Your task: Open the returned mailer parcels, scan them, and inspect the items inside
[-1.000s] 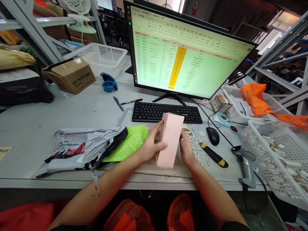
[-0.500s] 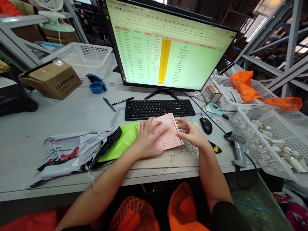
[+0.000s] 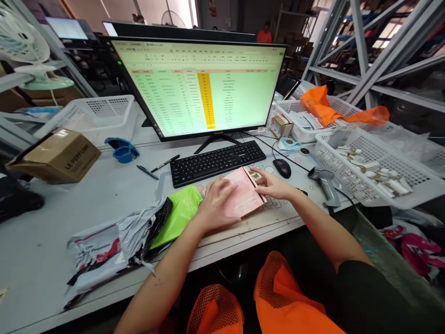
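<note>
One pink box (image 3: 245, 198); left hand (image 3: 217, 202) flat atop (right hand (image 3: 275, 186) at edge)

The flat pink box (image 3: 243, 197) lies on its broad side under the left hand (image 3: 216, 203), the right hand (image 3: 274, 186) at its edge.

From my console I counted one bench (image 3: 45, 204), one monitor (image 3: 198, 88) up front and one more lit screen (image 3: 66, 28) far behind it. There was one keyboard (image 3: 215, 162), one mouse (image 3: 281, 168) and one barcode scanner (image 3: 325, 181). I tallied two pens (image 3: 166, 163) (image 3: 147, 172), three white baskets (image 3: 104, 107) (image 3: 299, 132) (image 3: 342, 174), two fans (image 3: 24, 46) (image 3: 173, 17), one cardboard box (image 3: 55, 155), one small carton (image 3: 281, 125), one blue tape dispenser (image 3: 121, 150) and two tape rolls (image 3: 288, 143) (image 3: 305, 151). I also logged one pink box (image 3: 245, 199), one green bag (image 3: 177, 213) and one grey mailer (image 3: 114, 241). Two grips showed, the left grip (image 3: 215, 204) and the right grip (image 3: 274, 185). The small items in the baskets were too tiny to count.
</note>
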The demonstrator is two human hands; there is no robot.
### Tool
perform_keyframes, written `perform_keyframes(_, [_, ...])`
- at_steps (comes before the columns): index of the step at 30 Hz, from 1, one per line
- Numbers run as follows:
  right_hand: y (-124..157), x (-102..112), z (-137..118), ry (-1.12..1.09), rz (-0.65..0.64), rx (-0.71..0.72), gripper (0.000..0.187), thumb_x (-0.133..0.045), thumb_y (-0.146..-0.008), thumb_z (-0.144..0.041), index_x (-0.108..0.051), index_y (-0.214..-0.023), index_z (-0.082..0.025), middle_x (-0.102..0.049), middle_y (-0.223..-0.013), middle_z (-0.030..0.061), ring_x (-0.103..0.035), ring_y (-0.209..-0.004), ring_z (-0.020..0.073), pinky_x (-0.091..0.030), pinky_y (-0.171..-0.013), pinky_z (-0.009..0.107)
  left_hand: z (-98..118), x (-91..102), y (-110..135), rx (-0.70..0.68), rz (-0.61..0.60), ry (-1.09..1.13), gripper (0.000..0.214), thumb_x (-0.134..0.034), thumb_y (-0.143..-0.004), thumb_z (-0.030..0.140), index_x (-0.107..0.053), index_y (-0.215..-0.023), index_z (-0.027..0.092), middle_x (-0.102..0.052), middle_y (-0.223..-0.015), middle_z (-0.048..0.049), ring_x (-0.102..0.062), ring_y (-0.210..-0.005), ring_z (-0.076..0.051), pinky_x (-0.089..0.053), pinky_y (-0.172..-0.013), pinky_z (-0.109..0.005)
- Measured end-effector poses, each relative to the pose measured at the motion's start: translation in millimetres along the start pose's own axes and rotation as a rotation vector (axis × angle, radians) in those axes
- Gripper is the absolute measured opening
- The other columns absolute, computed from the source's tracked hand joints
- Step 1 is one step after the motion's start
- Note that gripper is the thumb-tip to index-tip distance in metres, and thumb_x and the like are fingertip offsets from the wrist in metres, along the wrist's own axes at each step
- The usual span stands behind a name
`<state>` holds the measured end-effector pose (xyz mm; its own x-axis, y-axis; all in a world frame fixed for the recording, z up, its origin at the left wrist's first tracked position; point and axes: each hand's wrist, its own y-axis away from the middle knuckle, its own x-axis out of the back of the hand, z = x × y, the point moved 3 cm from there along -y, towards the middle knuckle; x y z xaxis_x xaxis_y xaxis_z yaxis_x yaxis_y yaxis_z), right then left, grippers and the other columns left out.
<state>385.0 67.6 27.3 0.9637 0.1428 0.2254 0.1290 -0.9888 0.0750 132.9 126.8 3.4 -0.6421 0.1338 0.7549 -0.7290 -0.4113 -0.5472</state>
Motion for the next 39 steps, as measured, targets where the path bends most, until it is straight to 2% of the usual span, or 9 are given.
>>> perform_keyframes(4, [33,12,13,-0.075,0.155,0.11,0.107,-0.077,-0.081,-0.041,-0.015,-0.164,-0.016,-0.074,-0.11,0.0124,-0.072,-0.083,0.0214,-0.059,-0.068,0.032,-14,-0.4,1,0.274,0.217,0.242,0.095,-0.076,-0.08,0.058,-0.031,-0.158,0.026,-0.03,-0.161,-0.0191,-0.034,-0.149,-0.038,-0.033,-0.119,-0.061])
perform_keyframes(6, [53,12,18,-0.074,0.229,0.221,0.104,-0.073,-0.086,-0.046,-0.012,-0.165,-0.019,-0.07,-0.125,0.0165,-0.073,-0.098,0.0244,-0.061,-0.083,0.039,-17,-5.7,2,0.415,0.17,0.487,0.096,-0.071,-0.083,0.06,-0.026,-0.159,0.021,-0.044,-0.154,-0.0207,-0.051,-0.138,-0.036,-0.045,-0.112,-0.057])
perform_keyframes(8, [73,9,21,0.015,0.304,0.318,0.095,-0.07,-0.09,-0.044,-0.015,-0.165,-0.024,-0.061,-0.142,0.0177,-0.068,-0.119,0.0263,-0.055,-0.102,0.045,-14,-9.9,2,0.44,0.071,0.638,0.089,-0.073,-0.081,0.06,-0.039,-0.153,0.017,-0.061,-0.139,-0.019,-0.064,-0.123,-0.034,-0.053,-0.104,-0.053])
perform_keyframes(12, [103,3,18,0.322,0.39,0.373,0.075,-0.071,-0.092,-0.034,-0.037,-0.159,-0.026,-0.052,-0.154,0.0153,-0.052,-0.141,0.0286,-0.039,-0.12,0.05,2,-8.2,5,0.329,0.04,0.47,0.067,-0.08,-0.077,0.049,-0.06,-0.133,0.019,-0.07,-0.129,-0.0134,-0.067,-0.118,-0.032,-0.054,-0.105,-0.05])
perform_keyframes(21, [122,-6,-12,0.774,0.501,0.585,0.058,-0.066,-0.089,-0.017,-0.05,-0.143,-0.027,-0.056,-0.146,0.0141,-0.052,-0.14,0.0306,-0.046,-0.115,0.057,20,1.4,2,-0.203,0.215,0.127,0.035,-0.064,-0.089,0.021,-0.064,-0.124,0.024,-0.072,-0.124,-0.0119,-0.066,-0.121,-0.027,-0.054,-0.102,-0.048])
perform_keyframes(25, [118,-16,-12,1.005,0.579,0.674,0.053,-0.066,-0.089,-0.016,-0.051,-0.139,-0.025,-0.06,-0.139,0.0154,-0.051,-0.14,0.0328,-0.042,-0.116,0.062,22,3.5,3,-0.246,0.233,0.027,0.034,-0.065,-0.088,0.018,-0.067,-0.12,0.027,-0.072,-0.122,-0.0102,-0.065,-0.119,-0.027,-0.052,-0.102,-0.049])
perform_keyframes(32, [109,-8,-3,0.969,0.709,0.655,0.019,-0.066,-0.091,-0.022,-0.055,-0.106,-0.026,-0.07,-0.121,0.0108,-0.063,-0.127,0.0301,-0.042,-0.114,0.061,20,0.1,5,-0.023,0.161,0.161,0.05,-0.074,-0.083,0.038,-0.062,-0.128,0.022,-0.071,-0.112,-0.0112,-0.068,-0.102,-0.026,-0.056,-0.09,-0.042])
perform_keyframes(36, [108,-6,-6,0.884,0.767,0.753,0.015,-0.066,-0.09,-0.019,-0.056,-0.098,-0.027,-0.073,-0.106,0.0065,-0.065,-0.122,0.0287,-0.044,-0.113,0.059,13,-2.3,3,0.28,0.1,0.371,0.085,-0.082,-0.071,0.059,-0.053,-0.139,0.018,-0.065,-0.132,-0.0154,-0.064,-0.118,-0.033,-0.052,-0.103,-0.048])
perform_keyframes(39, [99,-3,-13,0.758,0.778,0.7,0.01,-0.066,-0.092,-0.022,-0.059,-0.095,-0.027,-0.073,-0.093,0.0039,-0.069,-0.111,0.0273,-0.046,-0.11,0.056,8,-6.0,1,0.399,0.026,0.497,0.106,-0.082,-0.064,0.069,-0.045,-0.148,0.017,-0.057,-0.145,-0.0188,-0.057,-0.13,-0.039,-0.044,-0.112,-0.053])
